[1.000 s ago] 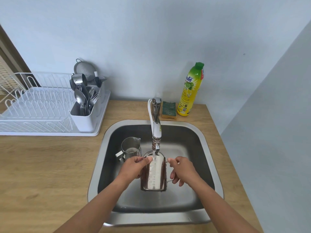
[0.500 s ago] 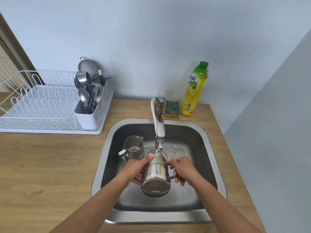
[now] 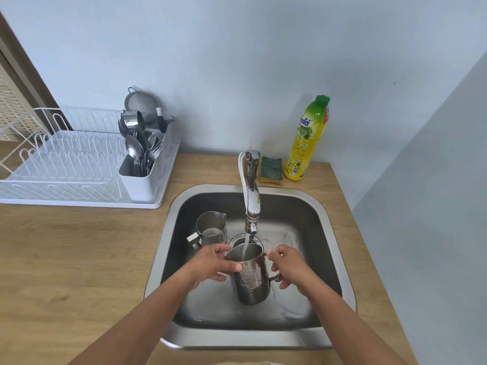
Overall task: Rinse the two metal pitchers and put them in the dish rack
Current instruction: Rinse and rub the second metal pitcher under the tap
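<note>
Hands (image 3: 213, 263) (image 3: 288, 266) cup pitcher (image 3: 250, 277) (mouth up) under tap (image 3: 251, 196).

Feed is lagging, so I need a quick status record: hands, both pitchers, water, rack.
left hand: gripping the held pitcher's body near the rim
right hand: at the handle side of the held pitcher
held pitcher: upright under the faucet
water: running into the held pitcher
second pitcher: standing in the sink, untouched
dish rack: holds no pitcher yet

The pitcher (image 3: 250, 275) in both hands, tipped on its side a moment ago, now stands upright, water streaming into its mouth.
</note>
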A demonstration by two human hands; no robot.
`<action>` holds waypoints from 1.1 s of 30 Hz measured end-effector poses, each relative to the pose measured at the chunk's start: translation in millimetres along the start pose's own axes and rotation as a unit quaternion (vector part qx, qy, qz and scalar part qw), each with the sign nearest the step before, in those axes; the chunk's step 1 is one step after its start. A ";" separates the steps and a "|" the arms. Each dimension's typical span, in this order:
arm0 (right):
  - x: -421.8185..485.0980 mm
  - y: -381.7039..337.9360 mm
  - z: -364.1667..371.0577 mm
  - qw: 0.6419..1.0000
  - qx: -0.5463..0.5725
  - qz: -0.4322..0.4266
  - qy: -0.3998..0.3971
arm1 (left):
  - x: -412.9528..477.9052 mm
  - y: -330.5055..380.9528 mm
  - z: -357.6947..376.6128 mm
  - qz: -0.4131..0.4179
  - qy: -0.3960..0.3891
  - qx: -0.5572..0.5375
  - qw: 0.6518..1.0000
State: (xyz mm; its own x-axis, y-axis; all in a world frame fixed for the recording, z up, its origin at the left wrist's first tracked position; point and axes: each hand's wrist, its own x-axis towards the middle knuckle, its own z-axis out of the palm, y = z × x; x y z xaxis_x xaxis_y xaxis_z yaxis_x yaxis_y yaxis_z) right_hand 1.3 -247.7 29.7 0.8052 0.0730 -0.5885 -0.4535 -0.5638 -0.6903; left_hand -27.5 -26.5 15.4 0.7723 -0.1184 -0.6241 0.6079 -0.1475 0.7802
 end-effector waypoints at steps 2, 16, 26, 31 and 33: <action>-2.4 -3.0 -5.3 0.999 -0.028 -0.016 0.022 | 0.6 -0.7 4.8 0.000 -0.020 -0.006 1.000; 0.0 -6.7 -26.0 0.988 0.028 -0.110 0.102 | 9.5 15.8 28.6 0.137 0.034 -0.015 0.990; 6.4 -15.8 -2.2 0.970 0.185 -0.130 0.093 | -1.6 25.9 10.4 0.216 0.182 0.143 0.949; 14.7 -15.0 12.1 0.961 0.239 -0.125 0.052 | -10.3 28.4 -2.5 0.241 0.188 0.175 0.936; 16.5 -13.2 15.3 0.963 0.237 -0.127 0.038 | -13.9 29.5 -7.2 0.242 0.189 0.188 0.933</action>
State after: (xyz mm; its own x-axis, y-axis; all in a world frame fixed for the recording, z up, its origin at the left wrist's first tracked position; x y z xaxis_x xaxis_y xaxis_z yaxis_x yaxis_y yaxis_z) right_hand 14.7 -226.5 22.6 0.9301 0.0891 -0.3563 -0.3481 -0.0959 -0.9326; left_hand -18.9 -22.2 47.3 0.9926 0.0831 -0.0885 0.1186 -0.5093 0.8524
